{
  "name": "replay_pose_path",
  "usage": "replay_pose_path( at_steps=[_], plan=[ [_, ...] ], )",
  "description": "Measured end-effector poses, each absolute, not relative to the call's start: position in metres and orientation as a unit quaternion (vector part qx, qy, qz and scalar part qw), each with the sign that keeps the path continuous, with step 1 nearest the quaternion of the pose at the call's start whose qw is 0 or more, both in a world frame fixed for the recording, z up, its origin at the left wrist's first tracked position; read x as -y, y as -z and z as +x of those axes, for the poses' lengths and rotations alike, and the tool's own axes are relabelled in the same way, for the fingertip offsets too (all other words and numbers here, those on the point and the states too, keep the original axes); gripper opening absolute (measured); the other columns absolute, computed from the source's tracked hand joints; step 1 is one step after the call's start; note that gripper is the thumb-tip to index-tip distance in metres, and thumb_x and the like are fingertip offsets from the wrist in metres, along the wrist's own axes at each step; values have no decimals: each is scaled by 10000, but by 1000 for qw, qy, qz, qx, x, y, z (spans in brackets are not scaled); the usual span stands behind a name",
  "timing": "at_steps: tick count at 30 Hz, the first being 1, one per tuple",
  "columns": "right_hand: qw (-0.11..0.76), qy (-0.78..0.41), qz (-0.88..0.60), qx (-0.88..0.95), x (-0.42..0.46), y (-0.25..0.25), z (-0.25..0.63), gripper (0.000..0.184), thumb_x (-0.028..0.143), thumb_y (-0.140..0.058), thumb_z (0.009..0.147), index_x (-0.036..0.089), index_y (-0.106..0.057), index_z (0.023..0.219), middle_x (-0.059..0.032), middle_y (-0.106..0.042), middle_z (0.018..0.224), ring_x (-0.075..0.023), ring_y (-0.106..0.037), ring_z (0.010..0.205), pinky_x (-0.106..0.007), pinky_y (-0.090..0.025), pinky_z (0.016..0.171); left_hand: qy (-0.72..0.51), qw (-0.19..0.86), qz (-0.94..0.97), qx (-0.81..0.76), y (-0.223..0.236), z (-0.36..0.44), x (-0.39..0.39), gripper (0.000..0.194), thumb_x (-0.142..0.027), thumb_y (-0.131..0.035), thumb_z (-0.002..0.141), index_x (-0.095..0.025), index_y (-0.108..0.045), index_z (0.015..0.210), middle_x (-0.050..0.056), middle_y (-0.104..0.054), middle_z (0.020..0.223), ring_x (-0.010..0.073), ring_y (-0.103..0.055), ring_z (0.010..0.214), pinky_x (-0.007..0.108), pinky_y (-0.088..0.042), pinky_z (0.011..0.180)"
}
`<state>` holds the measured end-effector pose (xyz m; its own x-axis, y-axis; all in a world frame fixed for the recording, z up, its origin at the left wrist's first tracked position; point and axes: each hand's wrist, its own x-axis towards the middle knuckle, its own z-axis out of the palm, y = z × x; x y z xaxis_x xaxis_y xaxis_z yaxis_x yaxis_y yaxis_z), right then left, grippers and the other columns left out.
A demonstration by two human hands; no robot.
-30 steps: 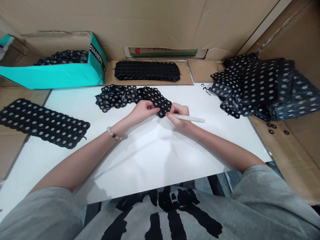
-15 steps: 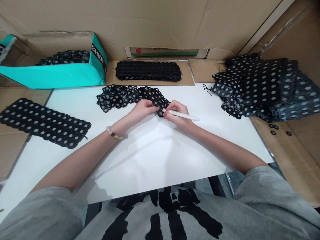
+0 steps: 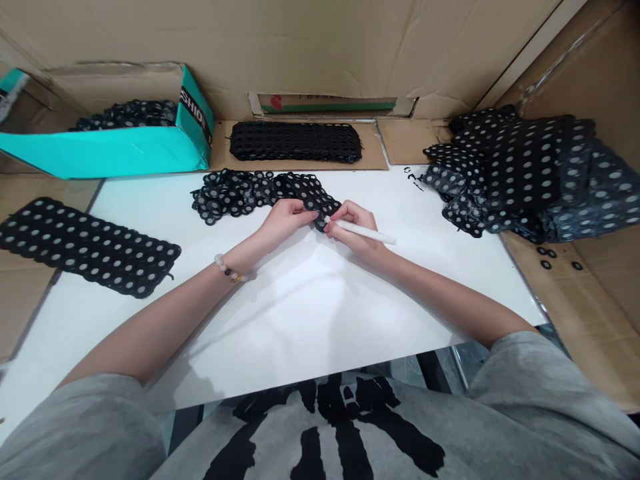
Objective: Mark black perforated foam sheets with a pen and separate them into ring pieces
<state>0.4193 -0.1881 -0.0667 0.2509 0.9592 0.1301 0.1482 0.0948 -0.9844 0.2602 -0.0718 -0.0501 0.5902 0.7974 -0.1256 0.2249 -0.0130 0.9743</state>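
White stick and black mesh, and here's the action: the left hand has its grip clenched on the near end of a black dotted mesh strip, pinching it tight. Right beside it, the right hand closes its grip around a white pen-shaped stick, the tip right at the strip's edge! The strip itself lies bunched on the far half of the white bench, trailing away from the hands toward the far edge. A beaded bracelet sits on the left wrist. Moving outward, a flat dotted mesh sheet lies across the bench's left edge. Beyond the far edge, a second black mesh sheet rests on cardboard, and past the far left corner stands a teal box with more black mesh inside. Off the right edge, there's a big heap of dotted mesh, and a few small black rings are scattered on the cardboard below it!
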Motion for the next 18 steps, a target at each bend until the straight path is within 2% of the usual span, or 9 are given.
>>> replay_pose_path(
  at_steps=[4, 10, 14, 18],
  plan=[
    [539, -342, -564, 523, 189, 68, 420, 223, 387, -717, 806, 228, -571, 867, -7, -709, 785, -165, -634, 675, -287, -471, 627, -251, 578, 679, -376, 47, 260, 77, 255, -338, -760, 681, -163, -593, 600, 2, -604, 622, 145, -508, 628, 268, -361, 593],
    [500, -246, -597, 578, 187, 64, 419, 184, 320, -674, 810, 218, -537, 742, 34, -568, 654, -119, -469, 600, -267, -387, 612, -265, 602, 651, -381, 47, 263, 79, 269, -339, -761, 669, -162, -585, 569, 7, -595, 610, 136, -494, 620, 273, -356, 611],
    [513, -246, -604, 558, 180, 71, 419, 201, 344, -682, 802, 215, -546, 731, 27, -565, 661, -122, -466, 603, -264, -367, 593, -275, 643, 609, -375, 49, 265, 79, 302, -327, -784, 641, -170, -541, 557, 4, -583, 607, 136, -504, 621, 274, -388, 631],
    [509, -267, -607, 549, 175, 75, 421, 213, 372, -704, 786, 209, -577, 733, 20, -575, 666, -126, -480, 607, -263, -353, 581, -243, 674, 602, -353, 49, 265, 80, 269, -339, -778, 659, -161, -584, 604, 13, -599, 640, 141, -517, 635, 280, -401, 648]
  ],
)
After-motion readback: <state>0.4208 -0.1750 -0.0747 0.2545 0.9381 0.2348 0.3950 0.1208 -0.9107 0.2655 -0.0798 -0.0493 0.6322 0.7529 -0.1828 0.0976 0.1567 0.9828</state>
